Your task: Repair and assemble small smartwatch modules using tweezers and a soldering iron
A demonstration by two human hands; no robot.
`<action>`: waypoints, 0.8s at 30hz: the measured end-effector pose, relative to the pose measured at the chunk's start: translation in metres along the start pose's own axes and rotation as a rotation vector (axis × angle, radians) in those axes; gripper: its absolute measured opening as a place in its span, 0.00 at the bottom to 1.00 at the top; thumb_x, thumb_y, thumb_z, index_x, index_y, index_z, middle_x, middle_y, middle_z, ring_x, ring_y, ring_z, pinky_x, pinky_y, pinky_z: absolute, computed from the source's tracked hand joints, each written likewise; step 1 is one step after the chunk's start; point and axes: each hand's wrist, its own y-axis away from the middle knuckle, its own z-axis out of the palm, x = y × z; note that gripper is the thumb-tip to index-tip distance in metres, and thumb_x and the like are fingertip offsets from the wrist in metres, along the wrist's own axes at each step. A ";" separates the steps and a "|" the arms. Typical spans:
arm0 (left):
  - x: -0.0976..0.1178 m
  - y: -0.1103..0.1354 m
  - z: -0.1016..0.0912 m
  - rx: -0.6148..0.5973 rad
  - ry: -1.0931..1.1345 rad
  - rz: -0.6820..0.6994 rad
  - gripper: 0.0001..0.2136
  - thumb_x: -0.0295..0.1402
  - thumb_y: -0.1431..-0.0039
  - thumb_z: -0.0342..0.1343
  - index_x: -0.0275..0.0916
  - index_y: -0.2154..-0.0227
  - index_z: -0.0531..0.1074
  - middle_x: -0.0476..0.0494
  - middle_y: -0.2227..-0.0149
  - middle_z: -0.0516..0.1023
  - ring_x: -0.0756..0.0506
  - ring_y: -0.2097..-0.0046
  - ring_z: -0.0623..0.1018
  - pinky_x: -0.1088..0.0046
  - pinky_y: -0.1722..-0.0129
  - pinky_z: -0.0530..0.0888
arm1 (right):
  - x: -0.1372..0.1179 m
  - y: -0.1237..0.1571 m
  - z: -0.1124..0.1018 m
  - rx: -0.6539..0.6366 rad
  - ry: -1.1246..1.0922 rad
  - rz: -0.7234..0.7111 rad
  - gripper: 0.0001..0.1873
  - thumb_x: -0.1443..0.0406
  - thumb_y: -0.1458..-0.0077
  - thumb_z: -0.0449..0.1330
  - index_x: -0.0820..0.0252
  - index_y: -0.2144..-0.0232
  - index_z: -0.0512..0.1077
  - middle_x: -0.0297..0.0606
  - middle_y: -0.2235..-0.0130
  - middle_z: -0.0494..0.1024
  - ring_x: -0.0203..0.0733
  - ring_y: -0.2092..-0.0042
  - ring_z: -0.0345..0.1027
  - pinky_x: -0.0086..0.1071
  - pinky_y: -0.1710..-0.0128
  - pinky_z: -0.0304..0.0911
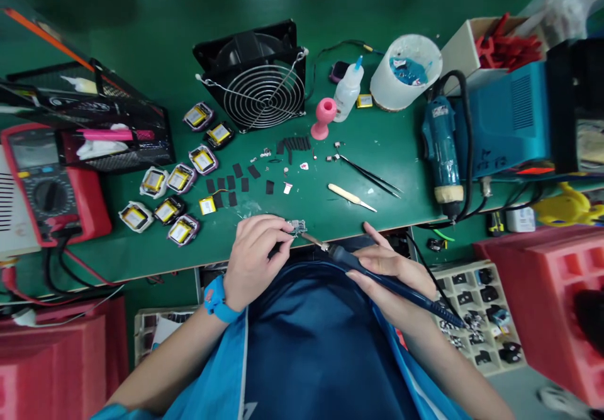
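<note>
My left hand (260,250) pinches a small circuit board (298,225) at the front edge of the green bench. My right hand (394,272) is wrapped round the dark handle of a soldering iron (368,274), whose tip points left and reaches the board's lower right side. Whether the tip touches the board I cannot tell. Beyond my hands lie a cream-handled tool (349,196), black tweezers (370,175), small black pads (245,184) and a loose yellow battery (206,204). Several small watch-like cases with yellow batteries (180,178) lie to the left.
A fan with a wire guard (267,96) stands at the back. Near it are a pink stand (323,118), a dropper bottle (348,92) and a white tub (382,86). An electric screwdriver (442,149) hangs on the right, a red multimeter (89,187) sits left, a parts tray (512,332) below right.
</note>
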 end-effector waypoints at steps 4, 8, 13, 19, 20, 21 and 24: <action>-0.004 -0.002 -0.002 -0.032 -0.013 0.043 0.06 0.23 0.35 0.60 0.41 0.65 0.73 0.47 0.60 0.83 0.44 0.53 0.80 0.62 0.51 0.73 | 0.000 0.001 0.001 0.031 -0.009 0.032 0.11 0.73 0.47 0.70 0.54 0.65 0.76 0.31 0.66 0.85 0.40 0.68 0.81 0.64 0.35 0.65; -0.007 -0.004 -0.008 -0.098 0.068 0.044 0.05 0.24 0.33 0.58 0.41 0.60 0.74 0.45 0.57 0.83 0.44 0.51 0.80 0.64 0.50 0.76 | 0.001 0.003 0.001 0.038 -0.013 0.059 0.11 0.73 0.47 0.71 0.55 0.66 0.76 0.31 0.66 0.85 0.41 0.67 0.82 0.64 0.34 0.63; -0.008 -0.006 -0.014 -0.129 0.141 -0.020 0.05 0.24 0.32 0.56 0.41 0.63 0.73 0.45 0.58 0.84 0.44 0.50 0.82 0.63 0.49 0.79 | 0.002 0.004 0.001 0.057 -0.019 0.060 0.11 0.73 0.48 0.71 0.54 0.66 0.77 0.31 0.67 0.85 0.42 0.67 0.82 0.64 0.35 0.64; -0.009 -0.005 -0.012 -0.115 0.131 0.005 0.05 0.24 0.34 0.58 0.41 0.61 0.76 0.45 0.58 0.84 0.44 0.51 0.82 0.63 0.48 0.80 | 0.001 0.003 0.000 0.049 -0.001 0.067 0.10 0.72 0.48 0.71 0.54 0.67 0.77 0.29 0.68 0.84 0.41 0.69 0.82 0.63 0.36 0.66; -0.008 -0.005 -0.012 -0.109 0.126 0.007 0.05 0.25 0.34 0.58 0.41 0.61 0.77 0.45 0.58 0.84 0.44 0.51 0.82 0.63 0.49 0.80 | 0.001 0.002 0.001 0.048 -0.004 0.068 0.10 0.72 0.47 0.71 0.54 0.67 0.77 0.29 0.68 0.85 0.41 0.68 0.82 0.63 0.36 0.66; -0.008 -0.005 -0.011 -0.103 0.120 0.006 0.06 0.25 0.34 0.58 0.42 0.60 0.77 0.45 0.58 0.84 0.44 0.51 0.82 0.63 0.49 0.80 | 0.000 0.002 0.001 0.047 -0.006 0.068 0.10 0.72 0.47 0.71 0.54 0.67 0.76 0.30 0.68 0.85 0.42 0.68 0.82 0.64 0.36 0.65; -0.006 -0.005 -0.011 -0.088 0.114 0.006 0.06 0.24 0.34 0.58 0.42 0.61 0.77 0.45 0.58 0.84 0.44 0.51 0.82 0.64 0.50 0.80 | -0.001 0.001 0.001 0.032 0.001 0.067 0.09 0.71 0.46 0.70 0.54 0.67 0.76 0.31 0.68 0.85 0.42 0.68 0.82 0.64 0.35 0.64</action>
